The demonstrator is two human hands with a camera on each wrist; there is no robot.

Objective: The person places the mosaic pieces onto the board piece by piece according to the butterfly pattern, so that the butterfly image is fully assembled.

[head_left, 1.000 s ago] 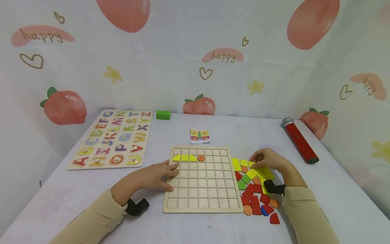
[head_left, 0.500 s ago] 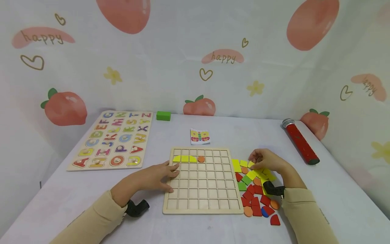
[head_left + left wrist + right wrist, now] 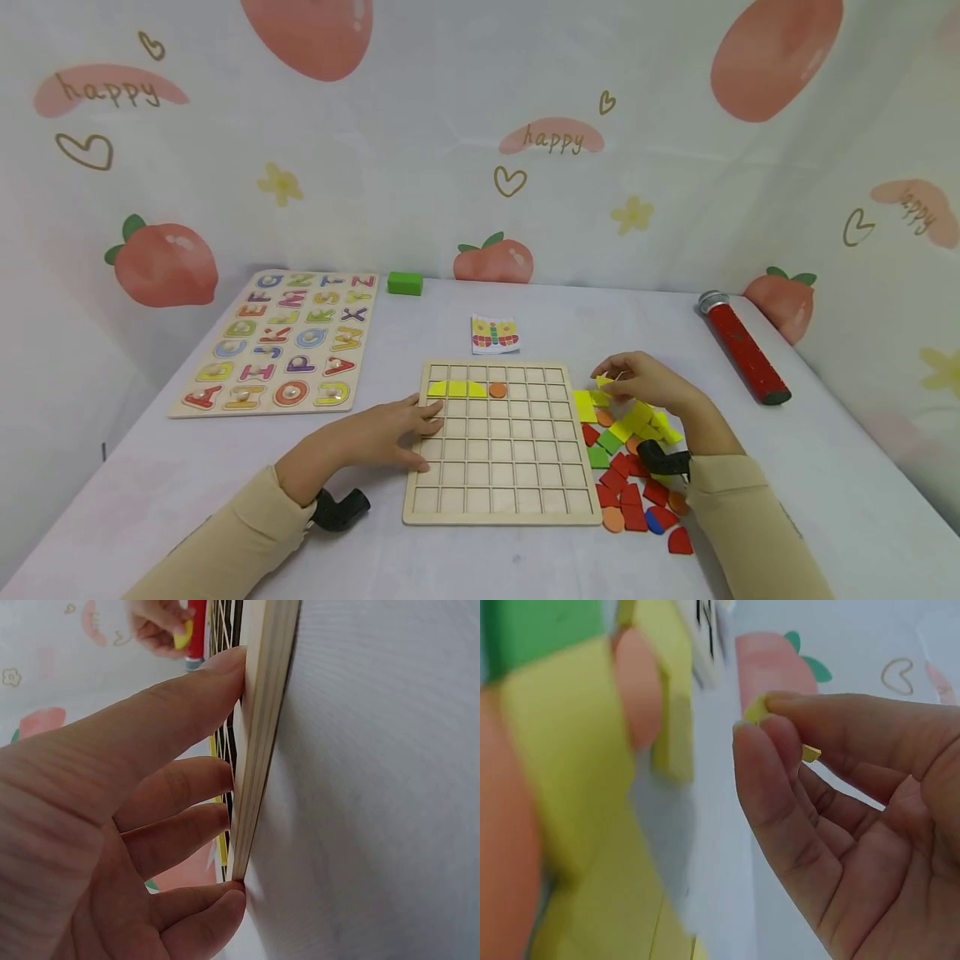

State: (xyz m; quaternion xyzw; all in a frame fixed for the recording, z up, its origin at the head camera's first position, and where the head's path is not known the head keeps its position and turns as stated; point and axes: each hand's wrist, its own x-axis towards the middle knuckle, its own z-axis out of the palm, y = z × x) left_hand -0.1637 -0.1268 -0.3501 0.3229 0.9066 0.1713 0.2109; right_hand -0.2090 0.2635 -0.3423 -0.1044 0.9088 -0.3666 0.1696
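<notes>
My left hand rests on the left edge of a wooden grid board, its fingertips on the rim. In the left wrist view the thumb and fingers touch the frame's edge. The board's upper row holds three yellow pieces and an orange disc. My right hand is raised over loose pieces at the board's right and pinches a yellow tile. Fingertips hide most of that tile in the right wrist view, so its shape is unclear; a corner of the yellow tile shows.
Red pieces, green squares, yellow tiles and orange discs lie loose right of the board. A butterfly pattern card, a green block, an alphabet board and a red microphone stand farther back.
My right hand has lifted from the loose pieces and moved slightly left and up, with a yellow tile now pinched in its fingertips. The left hand stays on the board.
</notes>
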